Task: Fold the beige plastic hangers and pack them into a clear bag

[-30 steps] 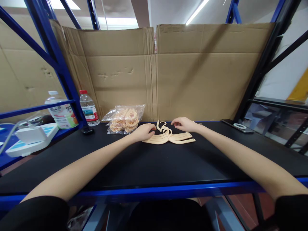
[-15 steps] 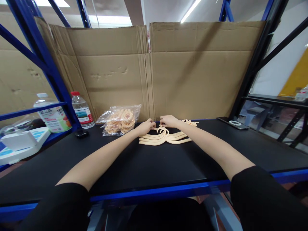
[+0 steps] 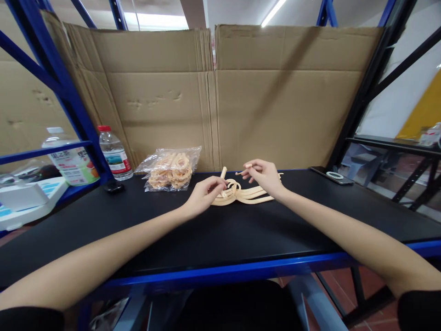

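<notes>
At frame centre, the left hand (image 3: pixel 204 195) pinches a beige rod (image 3: pixel 223 173), the right hand (image 3: pixel 267 177) a thin piece (image 3: pixel 239 174); ideally steady both.

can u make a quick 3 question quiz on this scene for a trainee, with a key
1. True or false: the left hand and the right hand are both nearer the hangers than the phone.

2. Multiple choice: what colour is the cap on the bottle nearest the bag?
a) white
b) red
c) green

3. Fill in: the round thing lying on the phone is a white ____.

Key:
1. True.
2. b) red.
3. ring.
</notes>
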### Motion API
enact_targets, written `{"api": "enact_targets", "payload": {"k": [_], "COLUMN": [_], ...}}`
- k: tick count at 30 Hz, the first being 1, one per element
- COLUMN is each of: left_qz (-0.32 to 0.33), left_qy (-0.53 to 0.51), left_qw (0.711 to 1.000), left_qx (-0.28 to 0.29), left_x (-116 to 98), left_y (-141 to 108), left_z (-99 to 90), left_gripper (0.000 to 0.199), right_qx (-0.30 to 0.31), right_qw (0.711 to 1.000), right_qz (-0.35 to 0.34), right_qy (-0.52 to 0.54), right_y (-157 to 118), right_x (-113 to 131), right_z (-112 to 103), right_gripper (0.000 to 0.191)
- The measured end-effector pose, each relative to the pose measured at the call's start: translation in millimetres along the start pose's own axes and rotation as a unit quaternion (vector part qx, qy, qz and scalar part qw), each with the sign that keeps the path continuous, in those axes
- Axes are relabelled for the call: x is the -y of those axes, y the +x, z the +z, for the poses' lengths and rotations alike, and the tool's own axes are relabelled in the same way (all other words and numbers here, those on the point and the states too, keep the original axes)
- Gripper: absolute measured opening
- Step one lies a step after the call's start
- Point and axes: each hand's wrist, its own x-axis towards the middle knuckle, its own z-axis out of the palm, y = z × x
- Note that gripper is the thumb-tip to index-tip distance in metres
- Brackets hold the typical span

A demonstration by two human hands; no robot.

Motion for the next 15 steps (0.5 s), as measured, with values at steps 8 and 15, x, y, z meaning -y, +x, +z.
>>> {"api": "enact_targets", "payload": {"k": [8, 15], "left_qz": [-0.091, -0.149], "left_qy": [-0.196, -0.31], "left_qw": [0.974, 0.931], "left_qx": [-0.072, -0.118], "left_x": [-8, -17], "left_y": [-13, -20], "left_z": [14.0, 18.4], "left_gripper": [0.045, 0.055], "right_qx": [0.064, 0.045], "right_qw": [0.97, 0.955], "right_qz": [0.145, 0.184], "right_qy": [0.183, 0.227], "right_y": [-37, -44], "right_x": [15, 10], "right_z": [17, 20], "right_gripper": [0.022, 0.037]}}
